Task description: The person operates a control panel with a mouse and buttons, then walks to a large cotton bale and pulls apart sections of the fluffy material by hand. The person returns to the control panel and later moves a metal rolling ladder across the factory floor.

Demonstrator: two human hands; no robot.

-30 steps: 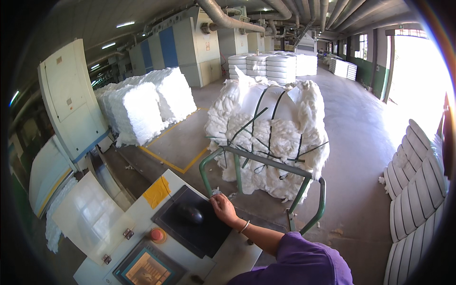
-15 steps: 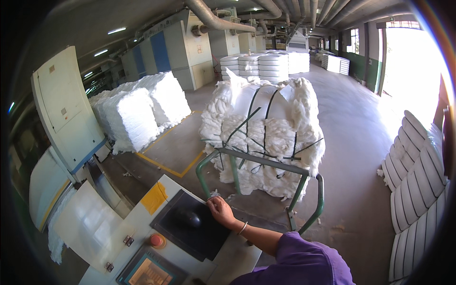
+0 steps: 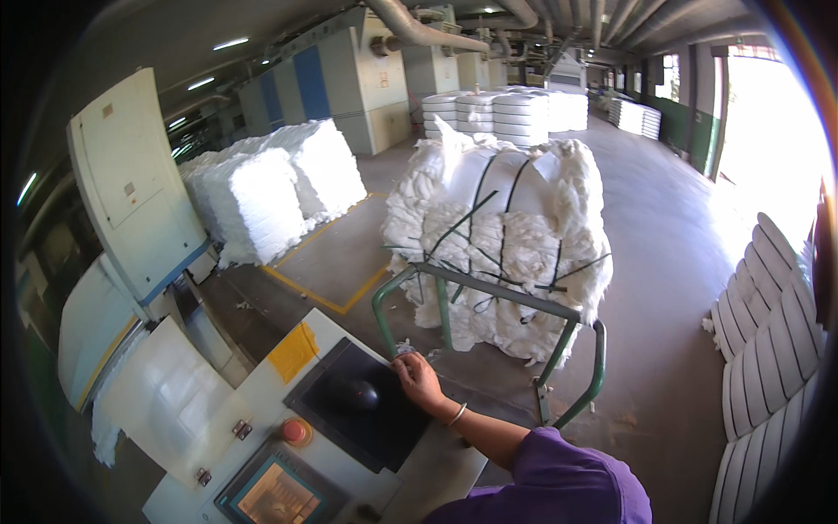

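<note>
My right hand (image 3: 422, 384) rests at the far right edge of a black mat (image 3: 353, 441) on a pale console top (image 3: 327, 328), its fingers curled in. Whatever the fingers grip, if anything, is hidden. A black computer mouse (image 3: 360, 396) lies on the mat just left of the hand, apart from it. Past the fingertips stands a green tubular rail (image 3: 502, 291), and behind it a big bale of loose white fibre (image 3: 515, 231) bound with dark straps. A white bangle (image 3: 457, 414) circles my right wrist. My left hand is out of view.
The console carries a red push button (image 3: 295, 432), a lit screen (image 3: 278, 496) and a yellow patch (image 3: 293, 352). White fibre blocks (image 3: 262, 210) stand at left beside a tall cabinet (image 3: 131, 175). Strapped bales (image 3: 759, 349) line the right; more bales (image 3: 519, 118) are stacked far back.
The scene has shifted slightly to the right in the view. My right hand keeps its place at the mat's edge, fingers still curled.
</note>
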